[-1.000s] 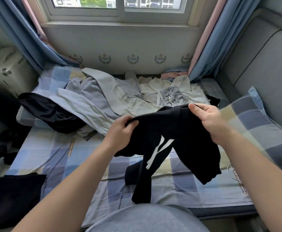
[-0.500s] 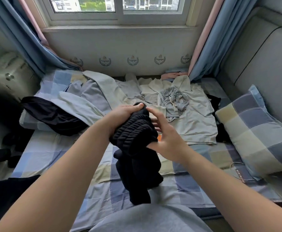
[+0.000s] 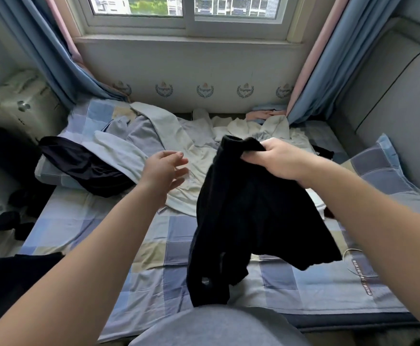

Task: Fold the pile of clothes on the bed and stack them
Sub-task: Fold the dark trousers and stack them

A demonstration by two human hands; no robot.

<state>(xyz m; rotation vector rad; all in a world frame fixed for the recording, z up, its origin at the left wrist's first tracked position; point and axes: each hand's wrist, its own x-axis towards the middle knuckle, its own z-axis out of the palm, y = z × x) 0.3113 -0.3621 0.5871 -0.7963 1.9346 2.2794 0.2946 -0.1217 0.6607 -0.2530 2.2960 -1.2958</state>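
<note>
Ok so rn my right hand (image 3: 276, 158) has the black garment (image 3: 249, 216) by its bunched-up top edge, fingers curled tight round the fabric w/ the thumb clamped over it. It hangs in the air over the bed (image 3: 84, 221), all crumpled, one long bit dangling down twd my lap and a wider flap out to the right. Can't tell if it's a top or shorts tbh. My left hand (image 3: 164, 171) is off to the side of it, not touching anything, fingers loosely spread, palm facing the garment. The pile (image 3: 191, 146) is behind both hands, up by the wall under the window (image 3: 186, 6): mostly pale grey and cream stuff spread flat and overlapping. There's a dark piece (image 3: 84, 163) draped over the left pillow (image 3: 47, 171), and another black piece (image 3: 12, 278) lying flat at the near left corner. The checked pillow (image 3: 391, 171) is on the right against the headboard, w/ a thin white cord (image 3: 351, 253) on the sheet near it.
</note>
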